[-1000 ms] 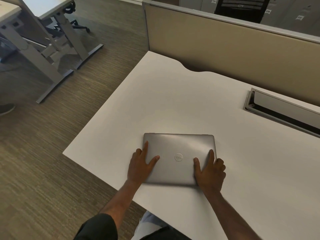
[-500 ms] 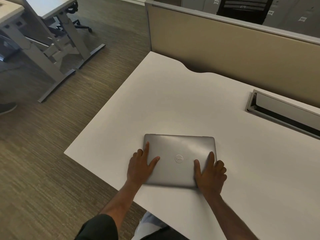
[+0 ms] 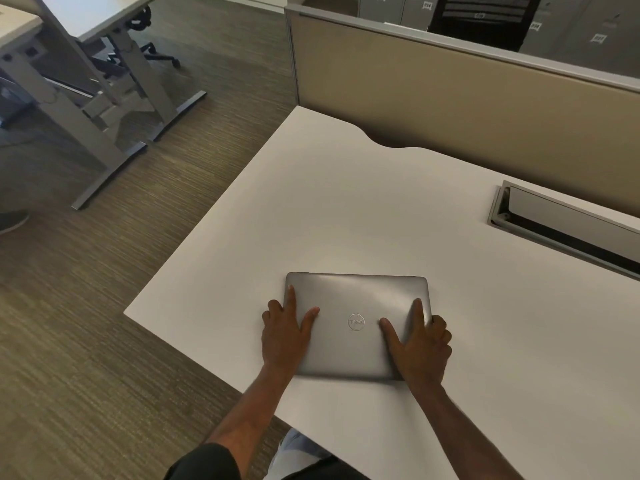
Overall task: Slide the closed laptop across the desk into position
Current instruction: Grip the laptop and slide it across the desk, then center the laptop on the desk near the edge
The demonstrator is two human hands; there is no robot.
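Laptop (image 3: 356,299), closed (round logo (image 3: 356,322) up), lies flat on white surface (image 3: 311,209) near its near-left corner. Left hand (image 3: 284,337) grips its left edge, right hand (image 3: 420,351) its right edge; thumbs and forefingers rest on top.

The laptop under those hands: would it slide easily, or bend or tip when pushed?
It probably slides easily: the closed laptop lies flat on the smooth white desk. It is likely stiff: its metal-looking lid shows no bend under the left hand and right hand. It is unlikely to roll or tip, being thin and flat.
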